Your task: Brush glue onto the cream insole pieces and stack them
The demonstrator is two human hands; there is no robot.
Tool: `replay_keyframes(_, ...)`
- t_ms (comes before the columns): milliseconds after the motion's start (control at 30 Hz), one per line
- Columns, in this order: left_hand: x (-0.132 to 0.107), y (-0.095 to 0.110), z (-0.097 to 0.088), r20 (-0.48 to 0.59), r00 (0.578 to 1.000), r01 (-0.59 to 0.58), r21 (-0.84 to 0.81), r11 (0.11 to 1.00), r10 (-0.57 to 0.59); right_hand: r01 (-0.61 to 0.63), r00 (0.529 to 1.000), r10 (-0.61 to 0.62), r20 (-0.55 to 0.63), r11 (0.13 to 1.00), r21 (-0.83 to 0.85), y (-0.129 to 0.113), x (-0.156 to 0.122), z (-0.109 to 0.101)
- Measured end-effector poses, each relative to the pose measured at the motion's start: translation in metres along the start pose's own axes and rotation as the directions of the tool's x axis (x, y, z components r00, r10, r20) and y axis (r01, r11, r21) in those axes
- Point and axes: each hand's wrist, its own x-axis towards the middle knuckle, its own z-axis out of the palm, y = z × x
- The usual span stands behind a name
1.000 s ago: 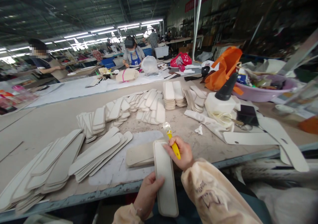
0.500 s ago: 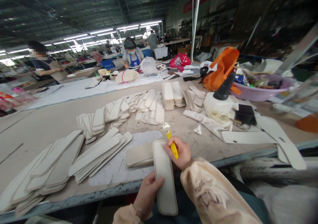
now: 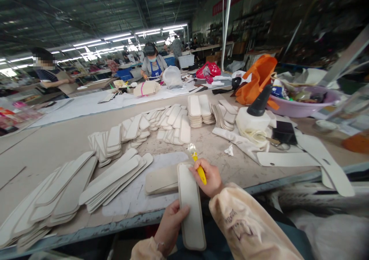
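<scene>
My left hand (image 3: 172, 222) grips the lower left edge of a pale, round-cornered panel (image 3: 191, 210), thumb on its face. The panel slants upright over the table's front edge. In my right hand (image 3: 210, 177) is a yellow-handled brush (image 3: 201, 169), its head smeared white and pointing up and away. The fingers of that hand also touch the panel's upper right corner. Behind the panel lies a short stack of similar beige pieces (image 3: 161, 180) on a whitish sheet (image 3: 123, 198). What the panel's back looks like is hidden.
Fanned piles of pale strips (image 3: 115, 181) cover the table's left and middle. At right stand a white bottle with a black cone top (image 3: 253, 120), an orange bag (image 3: 253, 81) and a lilac basin (image 3: 302, 108). Two co-workers (image 3: 154, 64) (image 3: 54, 75) are across the tables.
</scene>
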Motion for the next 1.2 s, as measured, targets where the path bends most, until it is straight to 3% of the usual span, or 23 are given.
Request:
replay_keyframes(667, -0.0012, 0.0028, 0.0015, -0.003, 1.000, 0.008, -0.001, 1.000, -0.008, -0.020, 0.999, 0.021, 0.026, 0.999, -0.035, 0.0009, 0.0007, -0.0002)
replay_keyframes(1200, -0.0066, 0.0076, 0.0038, -0.031, 1.000, 0.001, 0.002, 1.000, -0.001, -0.041, 0.999, 0.041, -0.022, 0.999, 0.019, -0.0035, 0.0026, -0.0031)
